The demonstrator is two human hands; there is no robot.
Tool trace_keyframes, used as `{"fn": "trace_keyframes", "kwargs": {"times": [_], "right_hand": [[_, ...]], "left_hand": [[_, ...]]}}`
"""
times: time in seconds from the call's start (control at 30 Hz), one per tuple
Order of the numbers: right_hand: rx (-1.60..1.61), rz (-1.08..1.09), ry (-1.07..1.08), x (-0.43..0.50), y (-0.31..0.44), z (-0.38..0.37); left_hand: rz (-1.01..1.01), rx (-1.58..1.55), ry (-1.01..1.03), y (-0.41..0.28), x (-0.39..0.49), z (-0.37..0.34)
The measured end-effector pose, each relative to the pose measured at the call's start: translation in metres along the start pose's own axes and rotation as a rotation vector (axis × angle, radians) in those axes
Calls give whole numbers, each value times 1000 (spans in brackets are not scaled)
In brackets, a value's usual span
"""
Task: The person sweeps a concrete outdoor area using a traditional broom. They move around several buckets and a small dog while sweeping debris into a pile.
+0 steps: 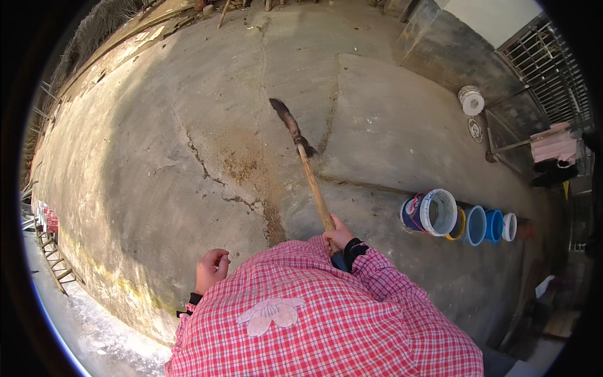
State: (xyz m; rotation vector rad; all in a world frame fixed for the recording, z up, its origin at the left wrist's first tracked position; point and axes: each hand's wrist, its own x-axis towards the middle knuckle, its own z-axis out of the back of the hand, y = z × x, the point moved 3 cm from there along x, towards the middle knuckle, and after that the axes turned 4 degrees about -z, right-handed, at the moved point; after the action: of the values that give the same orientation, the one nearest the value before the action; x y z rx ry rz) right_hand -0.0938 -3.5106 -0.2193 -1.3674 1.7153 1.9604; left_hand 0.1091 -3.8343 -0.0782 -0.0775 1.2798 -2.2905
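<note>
My right hand is closed around the lower part of a long wooden handle. At the handle's far end is a dark brown broom-like head, held over the concrete floor; whether it touches the floor I cannot tell. A patch of loose dirt lies on the concrete to the left of the handle, near a crack. My left hand hangs beside my body, its fingers loosely curled and holding nothing. A red checked garment covers my front.
To the right stand a white-rimmed bucket, a blue bucket and several others in a row. A white bucket is by the wall. A ladder lies at the left edge. Pink cloth hangs at right.
</note>
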Motion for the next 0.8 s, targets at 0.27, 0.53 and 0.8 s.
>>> {"fn": "trace_keyframes", "kwargs": {"times": [0.27, 0.53, 0.8], "right_hand": [[-74, -65, -543, -6, -3, 144], [341, -125, -712, 104, 65, 345], [-20, -201, -330, 133, 153, 290]], "left_hand": [[-2, -25, -43, -47, 68, -54], [64, 24, -50, -130, 144, -147], [-5, 68, 49, -214, 206, -216]]}}
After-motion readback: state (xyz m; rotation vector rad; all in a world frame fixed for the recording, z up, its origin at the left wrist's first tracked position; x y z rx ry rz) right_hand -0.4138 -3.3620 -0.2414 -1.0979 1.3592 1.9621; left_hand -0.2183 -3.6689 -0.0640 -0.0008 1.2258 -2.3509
